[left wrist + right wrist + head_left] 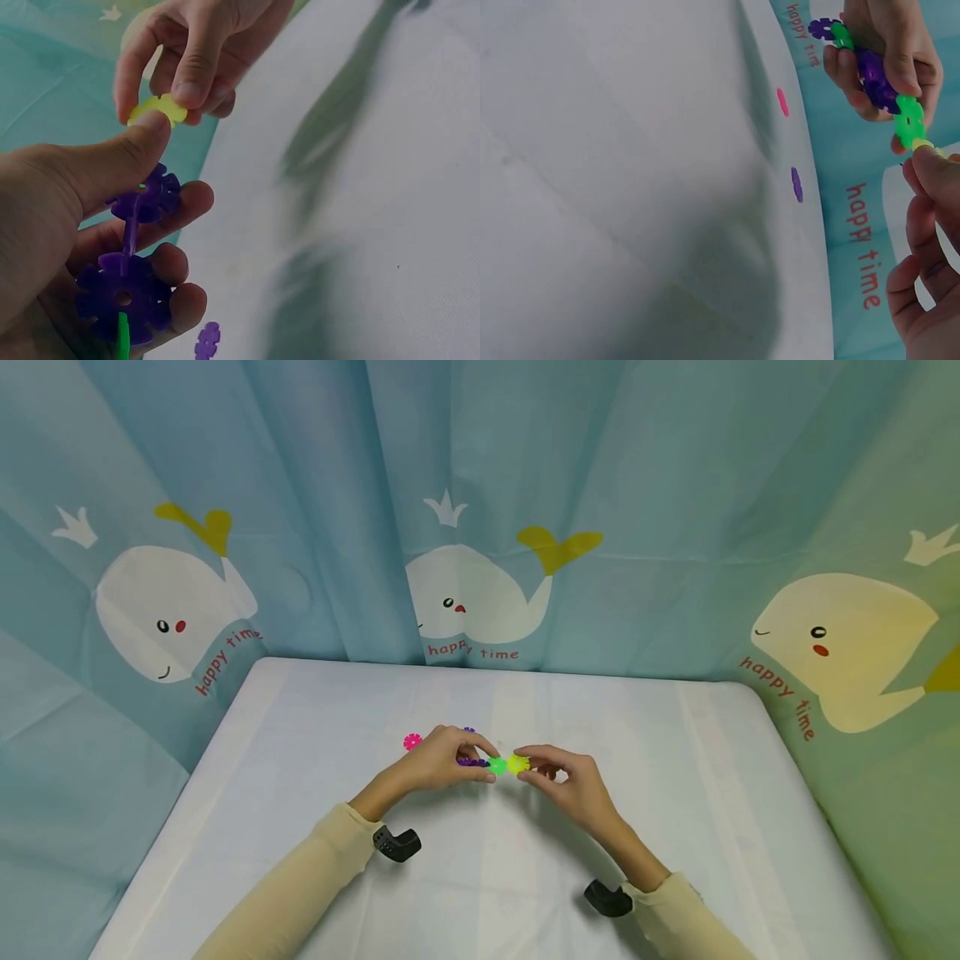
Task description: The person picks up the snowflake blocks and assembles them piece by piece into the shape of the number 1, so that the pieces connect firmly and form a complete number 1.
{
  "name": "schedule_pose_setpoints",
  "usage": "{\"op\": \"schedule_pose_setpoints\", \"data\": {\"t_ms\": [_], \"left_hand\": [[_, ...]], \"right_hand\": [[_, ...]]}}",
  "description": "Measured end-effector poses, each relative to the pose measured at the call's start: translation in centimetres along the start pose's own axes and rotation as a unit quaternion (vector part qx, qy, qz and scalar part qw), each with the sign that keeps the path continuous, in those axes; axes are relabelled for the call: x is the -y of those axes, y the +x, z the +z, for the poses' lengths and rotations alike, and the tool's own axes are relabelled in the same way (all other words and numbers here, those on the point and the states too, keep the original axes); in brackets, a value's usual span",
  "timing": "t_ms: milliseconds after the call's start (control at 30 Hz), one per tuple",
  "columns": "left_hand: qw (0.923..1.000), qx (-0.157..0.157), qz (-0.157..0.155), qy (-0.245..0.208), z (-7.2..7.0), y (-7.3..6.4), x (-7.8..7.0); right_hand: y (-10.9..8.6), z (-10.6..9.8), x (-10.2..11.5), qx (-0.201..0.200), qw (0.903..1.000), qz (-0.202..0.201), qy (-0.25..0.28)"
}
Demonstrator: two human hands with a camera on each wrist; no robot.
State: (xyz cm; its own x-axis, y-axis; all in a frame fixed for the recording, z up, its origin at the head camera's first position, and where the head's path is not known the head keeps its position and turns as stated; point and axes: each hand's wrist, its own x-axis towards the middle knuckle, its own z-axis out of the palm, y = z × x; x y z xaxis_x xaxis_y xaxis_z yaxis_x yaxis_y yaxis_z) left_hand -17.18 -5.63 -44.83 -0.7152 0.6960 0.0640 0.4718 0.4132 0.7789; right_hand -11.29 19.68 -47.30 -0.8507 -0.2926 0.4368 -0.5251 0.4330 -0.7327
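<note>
In the head view my left hand pinches a green snowflake disc at the end of a joined chain. Purple discs of that chain run back under the left palm, and the right wrist view shows another green disc and a purple disc at its far end. A yellow snowflake disc is pinched between thumb and fingertips of my right hand. Its edge meets the green disc; how deep the slots engage is hidden by the fingers.
On the white table lie a pink disc and a loose purple disc, both beyond the left hand. A blue curtain with whale prints hangs behind the table. Black wrist devices sit at both sleeves.
</note>
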Motion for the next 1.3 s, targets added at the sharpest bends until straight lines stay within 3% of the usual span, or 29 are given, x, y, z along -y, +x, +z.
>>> {"op": "schedule_pose_setpoints", "data": {"t_ms": [200, 500, 700, 967, 1300], "left_hand": [[0.9999, 0.017, 0.003, -0.004, 0.1, 0.0, 0.1], [0.9976, 0.059, 0.013, -0.034, 0.5, -0.1, 0.5], [0.9982, 0.047, 0.026, -0.028, 0.8, -0.2, 0.7], [0.9992, 0.022, 0.022, -0.026, 1.2, -0.3, 0.7], [0.9994, 0.015, 0.009, -0.029, 1.4, -0.2, 0.6]], "right_hand": [[-0.2, 0.7, 0.1, -0.022, 0.9996, -0.010, 0.014], [-0.1, 0.4, 3.2, -0.022, 0.9989, -0.017, 0.038], [-0.2, 0.7, 3.3, -0.041, 0.9972, -0.022, 0.058], [-0.4, 1.2, 3.3, -0.060, 0.9957, -0.014, 0.070], [-0.5, 1.4, 3.2, -0.063, 0.9958, 0.004, 0.067]]}}
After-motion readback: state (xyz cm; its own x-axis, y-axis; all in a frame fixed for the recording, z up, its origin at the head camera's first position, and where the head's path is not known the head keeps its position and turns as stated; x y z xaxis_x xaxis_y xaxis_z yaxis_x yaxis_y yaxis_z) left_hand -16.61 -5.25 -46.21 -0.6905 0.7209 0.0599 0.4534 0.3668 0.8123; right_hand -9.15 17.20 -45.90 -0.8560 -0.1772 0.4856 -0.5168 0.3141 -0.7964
